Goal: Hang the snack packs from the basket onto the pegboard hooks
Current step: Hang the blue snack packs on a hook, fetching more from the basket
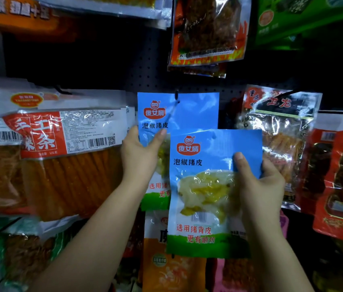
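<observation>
A blue snack pack (189,110) hangs on a black pegboard hook (176,97) in the middle of the view. My left hand (143,152) pinches its lower left edge, thumb in front. A second identical blue pack (204,186) with a clear window and a green bottom band is held in front and a little lower. My right hand (259,182) grips its right edge, thumb on the front face. This pack overlaps the lower right of the hung one. The basket is out of view.
The dark pegboard (141,66) is crowded. Large orange stick snack bags (61,157) hang left, a red flame-print pack (206,32) above, clear and red packs (280,140) right, an orange pack (166,268) below. A green bag (305,20) hangs at top right.
</observation>
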A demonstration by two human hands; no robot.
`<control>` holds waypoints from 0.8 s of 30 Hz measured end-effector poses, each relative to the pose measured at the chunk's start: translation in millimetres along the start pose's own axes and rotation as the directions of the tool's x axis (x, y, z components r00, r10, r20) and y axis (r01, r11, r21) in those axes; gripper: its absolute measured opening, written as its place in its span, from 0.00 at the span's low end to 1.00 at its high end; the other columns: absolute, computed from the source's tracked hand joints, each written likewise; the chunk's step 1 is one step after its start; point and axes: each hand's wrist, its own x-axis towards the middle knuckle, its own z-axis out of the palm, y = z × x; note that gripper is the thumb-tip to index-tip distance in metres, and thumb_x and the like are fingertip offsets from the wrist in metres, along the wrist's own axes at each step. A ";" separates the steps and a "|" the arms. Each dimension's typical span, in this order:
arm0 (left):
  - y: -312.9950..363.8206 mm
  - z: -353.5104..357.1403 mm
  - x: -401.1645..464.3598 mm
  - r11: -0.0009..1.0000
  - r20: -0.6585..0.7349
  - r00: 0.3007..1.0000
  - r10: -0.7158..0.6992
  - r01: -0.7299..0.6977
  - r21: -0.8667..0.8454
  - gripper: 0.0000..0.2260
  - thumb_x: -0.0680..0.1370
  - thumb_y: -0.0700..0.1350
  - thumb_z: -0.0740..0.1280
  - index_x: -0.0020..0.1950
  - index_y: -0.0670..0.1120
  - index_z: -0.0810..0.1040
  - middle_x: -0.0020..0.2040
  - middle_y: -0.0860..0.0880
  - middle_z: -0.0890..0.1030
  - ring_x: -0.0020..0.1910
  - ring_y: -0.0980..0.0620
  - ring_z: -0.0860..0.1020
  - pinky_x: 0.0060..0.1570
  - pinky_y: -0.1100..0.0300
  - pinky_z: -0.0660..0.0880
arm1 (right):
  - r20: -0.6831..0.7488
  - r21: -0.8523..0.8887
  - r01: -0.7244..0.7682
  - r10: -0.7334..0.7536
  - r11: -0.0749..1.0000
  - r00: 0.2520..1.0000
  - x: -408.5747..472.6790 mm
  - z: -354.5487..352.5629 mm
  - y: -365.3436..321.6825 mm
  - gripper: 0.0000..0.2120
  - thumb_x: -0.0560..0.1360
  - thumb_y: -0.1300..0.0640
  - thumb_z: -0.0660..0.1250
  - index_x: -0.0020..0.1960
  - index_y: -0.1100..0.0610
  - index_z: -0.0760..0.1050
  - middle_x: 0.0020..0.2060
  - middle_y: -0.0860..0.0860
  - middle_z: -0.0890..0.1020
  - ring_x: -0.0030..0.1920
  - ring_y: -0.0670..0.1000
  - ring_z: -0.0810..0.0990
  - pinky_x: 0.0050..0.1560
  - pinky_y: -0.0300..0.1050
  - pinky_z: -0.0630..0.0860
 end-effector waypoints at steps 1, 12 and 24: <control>0.7 -1.1 -2.5 1.000 0.006 1.000 0.002 -0.002 -0.006 0.07 0.73 0.46 0.72 0.44 0.55 0.75 0.46 0.55 0.82 0.48 0.55 0.81 0.54 0.48 0.78 | 0.003 0.006 0.005 -0.005 1.000 1.000 -0.3 -0.1 -1.8 0.06 0.73 0.50 0.70 0.43 0.51 0.80 0.33 0.47 0.81 0.32 0.50 0.77 0.36 0.46 0.72; 28.1 -33.1 -32.4 0.989 0.113 0.983 0.142 -0.136 -0.067 0.13 0.75 0.58 0.64 0.53 0.52 0.77 0.53 0.52 0.81 0.54 0.52 0.80 0.53 0.52 0.79 | 0.021 0.079 0.106 -0.108 0.991 0.994 -13.2 35.0 -30.2 0.07 0.72 0.49 0.68 0.39 0.52 0.78 0.35 0.44 0.83 0.38 0.44 0.80 0.40 0.42 0.76; 60.9 -37.7 -8.2 0.979 0.078 0.982 0.173 -0.162 -0.127 0.03 0.77 0.44 0.67 0.47 0.51 0.79 0.46 0.51 0.85 0.46 0.53 0.84 0.46 0.53 0.81 | 0.208 0.147 0.119 -0.149 0.982 0.967 -5.4 58.8 -69.3 0.06 0.77 0.53 0.66 0.46 0.53 0.79 0.42 0.45 0.85 0.44 0.44 0.84 0.42 0.36 0.78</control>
